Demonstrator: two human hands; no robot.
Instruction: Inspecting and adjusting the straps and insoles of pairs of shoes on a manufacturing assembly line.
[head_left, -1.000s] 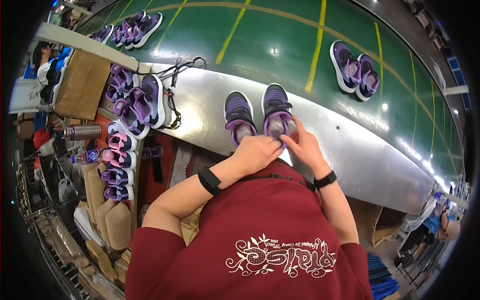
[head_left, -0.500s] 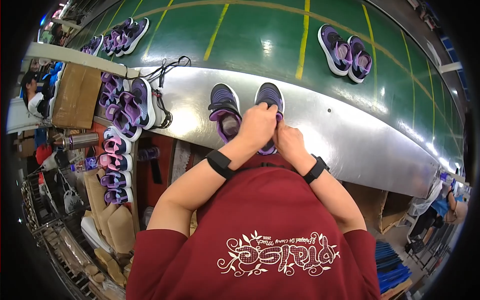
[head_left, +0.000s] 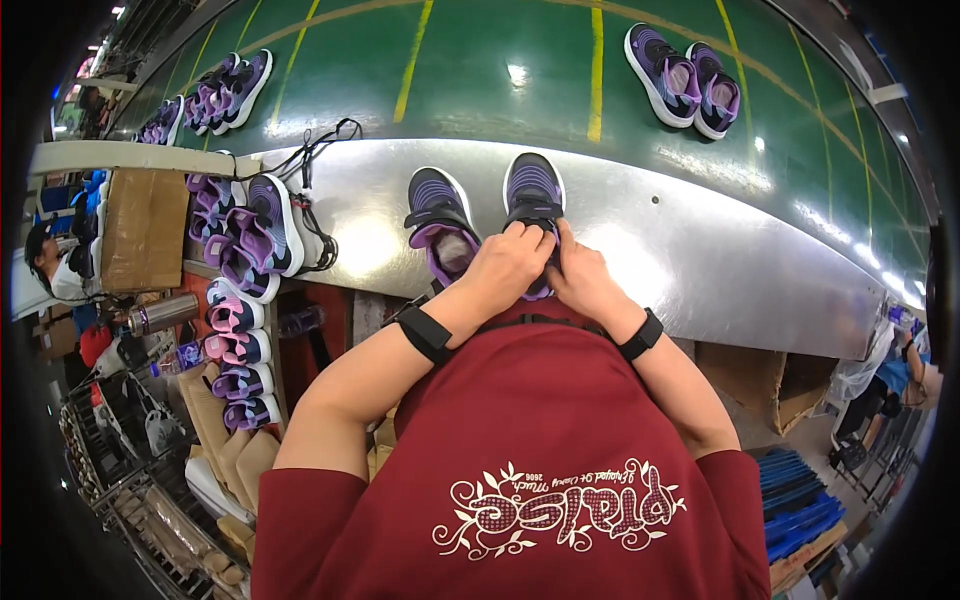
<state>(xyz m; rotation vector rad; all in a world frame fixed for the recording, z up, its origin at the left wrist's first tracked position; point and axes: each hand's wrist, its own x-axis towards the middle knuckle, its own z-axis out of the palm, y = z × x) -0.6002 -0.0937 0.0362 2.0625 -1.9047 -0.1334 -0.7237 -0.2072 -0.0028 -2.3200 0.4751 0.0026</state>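
Note:
A purple and black child's sneaker (head_left: 535, 185) with a white sole stands toe-away on the metal ledge (head_left: 710, 255) in front of me. My left hand (head_left: 508, 264) has its fingers bent and pinched at the shoe's tongue and opening. On the right side of the same collar is my right hand (head_left: 583, 277), its thumb and fingers closed on the edge, index finger lying toward the strap. Both hands hide most of the heel and opening. Just left stands the matching sneaker (head_left: 440, 215), untouched, its purple lining showing.
Beyond the ledge runs a green conveyor belt (head_left: 500, 95) with yellow lines, carrying a sneaker pair (head_left: 665, 80) at right and several more at far left. Sneakers (head_left: 265, 230) crowd the ledge's left end by a black cord (head_left: 315, 150). A cardboard box (head_left: 145, 232) stands beyond them.
My view has shifted slightly. My hands have slid back from the front of the sneaker toward its collar, so the strap now shows. Both still grip the shoe.

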